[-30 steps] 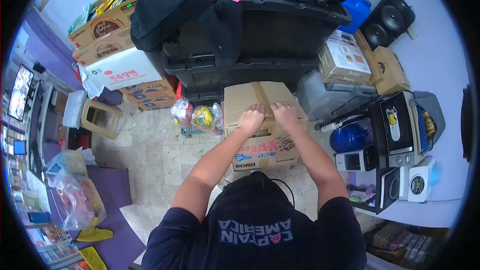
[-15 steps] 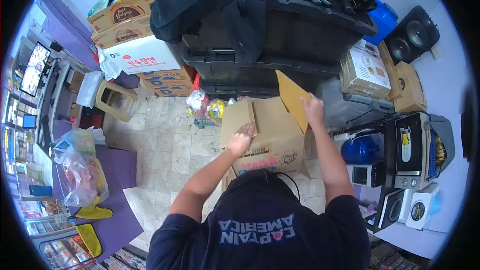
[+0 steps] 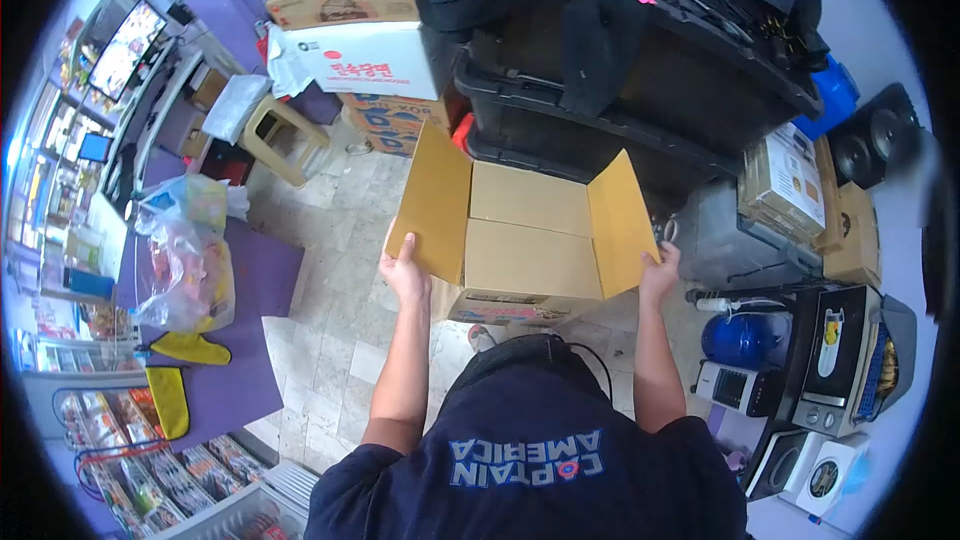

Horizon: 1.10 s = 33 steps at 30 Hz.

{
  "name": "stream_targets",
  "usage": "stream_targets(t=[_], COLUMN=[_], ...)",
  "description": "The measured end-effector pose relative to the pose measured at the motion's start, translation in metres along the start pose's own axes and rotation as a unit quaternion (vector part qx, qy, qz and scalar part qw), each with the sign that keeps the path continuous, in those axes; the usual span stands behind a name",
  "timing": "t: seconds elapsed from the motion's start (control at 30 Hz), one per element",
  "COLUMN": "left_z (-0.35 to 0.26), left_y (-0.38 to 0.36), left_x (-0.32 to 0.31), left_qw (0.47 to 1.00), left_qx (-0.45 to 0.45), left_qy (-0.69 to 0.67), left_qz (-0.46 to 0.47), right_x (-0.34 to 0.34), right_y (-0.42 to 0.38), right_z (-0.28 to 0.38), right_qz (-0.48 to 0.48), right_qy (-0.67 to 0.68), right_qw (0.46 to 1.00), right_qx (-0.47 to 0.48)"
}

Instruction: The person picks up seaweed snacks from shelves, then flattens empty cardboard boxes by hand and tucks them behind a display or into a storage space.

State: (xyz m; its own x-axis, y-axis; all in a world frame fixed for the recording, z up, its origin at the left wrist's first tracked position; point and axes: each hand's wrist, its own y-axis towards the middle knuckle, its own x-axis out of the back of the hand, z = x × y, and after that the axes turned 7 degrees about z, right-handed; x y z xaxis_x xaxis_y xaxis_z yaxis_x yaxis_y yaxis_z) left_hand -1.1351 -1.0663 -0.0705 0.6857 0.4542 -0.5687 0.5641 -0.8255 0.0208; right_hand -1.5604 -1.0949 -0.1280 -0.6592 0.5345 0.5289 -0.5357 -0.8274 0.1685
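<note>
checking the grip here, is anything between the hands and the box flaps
Nothing visible. The left hand grips the left flap directly, and the right hand touches the right flap of the box.

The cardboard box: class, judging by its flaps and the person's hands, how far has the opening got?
Done: the two long outer flaps of the cardboard box stand spread wide. In hand: the left hand grips the left flap, and the right hand holds the right flap. Left: the two inner flaps lie flat and closed, hiding whatever is inside.
</note>
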Motion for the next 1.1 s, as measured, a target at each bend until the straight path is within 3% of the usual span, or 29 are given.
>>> stream_targets(t=[0.03,0.07,0.13,0.2,0.23,0.3,0.33,0.43,0.53,0.63,0.67,0.77,0.83,0.87,0.9,0.97,1.03,1.07,1.1], left_z=[-0.014,-0.028,-0.055,-0.077,-0.087,-0.11,-0.121,-0.15,-0.185,-0.206,-0.212,-0.232,-0.236,-0.24,-0.238,-0.199,-0.156,-0.118,-0.079], left_y=[-0.007,-0.014,-0.026,-0.035,-0.04,-0.049,-0.052,-0.064,-0.081,-0.09,-0.09,-0.104,-0.118,-0.129,-0.134,-0.138,-0.155,-0.15,-0.141], left_x=[-0.006,-0.011,-0.02,-0.021,-0.021,-0.024,-0.023,-0.016,-0.023,-0.01,0.002,0.054,0.097,0.097,0.094,0.149,0.172,0.183,0.168], left_qw=[1.0,1.0,0.999,0.998,0.998,0.996,0.995,0.992,0.983,0.956,0.942,0.917,0.899,0.861,0.817,0.748,0.797,0.801,0.774], left_qx=[-0.009,-0.019,-0.038,-0.057,-0.066,-0.079,-0.088,-0.11,-0.168,-0.236,-0.26,-0.297,-0.327,-0.367,-0.429,-0.433,-0.268,-0.23,-0.227], left_qy=[-0.011,-0.007,0.003,0.011,0.015,0.031,0.04,0.055,0.079,0.171,0.203,0.253,0.27,0.305,0.298,0.221,0.158,0.121,0.169], left_qz=[0.006,0.001,-0.008,-0.005,-0.003,0.008,0.012,-0.002,0.0,-0.034,-0.061,-0.078,-0.115,-0.175,-0.244,-0.452,-0.517,-0.54,-0.567], right_x=[-0.001,-0.003,-0.02,-0.061,-0.121,-0.163,-0.146,-0.193,-0.219,-0.253,-0.255,-0.222,-0.196,-0.191,-0.185,-0.164,-0.148,-0.143,-0.137], right_y=[-0.007,-0.01,-0.013,-0.025,-0.033,-0.063,-0.088,-0.107,-0.109,-0.09,-0.082,-0.044,-0.036,-0.036,-0.039,-0.056,-0.081,-0.093,-0.104], right_z=[0.016,0.033,0.067,0.094,0.055,0.076,0.14,0.158,0.18,0.198,0.219,0.297,0.335,0.345,0.352,0.367,0.37,0.369,0.369], right_qz=[-0.02,-0.016,-0.011,0.284,0.322,0.383,0.402,0.4,0.299,0.273,0.224,0.368,0.385,0.411,0.441,0.503,0.533,0.546,0.556], right_qy=[-0.069,-0.16,-0.325,-0.348,-0.225,-0.16,-0.218,-0.2,-0.205,-0.026,0.057,0.025,0.081,0.074,0.063,0.038,0.043,0.041,0.04], right_qw=[0.997,0.98,0.89,0.874,0.899,0.862,0.801,0.79,0.812,0.789,0.782,0.743,0.717,0.716,0.709,0.691,0.664,0.652,0.641], right_qx=[0.011,0.116,0.32,0.187,0.192,0.291,0.388,0.42,0.457,0.55,0.578,0.558,0.576,0.559,0.546,0.518,0.523,0.525,0.527])
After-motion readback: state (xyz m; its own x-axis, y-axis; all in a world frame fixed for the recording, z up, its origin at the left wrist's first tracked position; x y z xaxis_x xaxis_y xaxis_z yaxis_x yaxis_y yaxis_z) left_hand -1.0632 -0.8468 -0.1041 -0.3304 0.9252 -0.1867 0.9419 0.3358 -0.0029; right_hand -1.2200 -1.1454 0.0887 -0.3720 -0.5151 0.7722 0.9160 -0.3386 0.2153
